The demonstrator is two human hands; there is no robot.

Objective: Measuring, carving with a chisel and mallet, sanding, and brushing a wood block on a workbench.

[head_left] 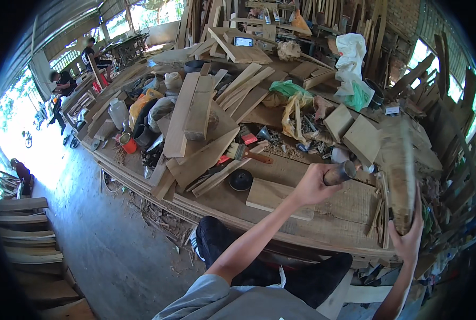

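My left hand (311, 186) is closed around a short, round wooden bar (340, 173) with a dark, blunt end. The rest of the bar is hidden in my fist, so its exact kind cannot be made out. At the bench's right side, my right hand (407, 241) grips the near end of a long, thick piece of wood (402, 181), which stands tilted and is smeared along its right edge. A small dark thing (391, 213) shows by my right thumb. Below and left of my left fist, a pale wooden block (272, 196) lies flat on the workbench (222, 216).
A wood-handled brush (248, 153), a round black cap (241, 180) and stacked boards (195, 114) crowd the bench. An orange-red can (127, 143) stands at left. Plastic bags (351, 72) and a lit phone (243, 41) lie farther back. Other people (94, 56) sit far left.
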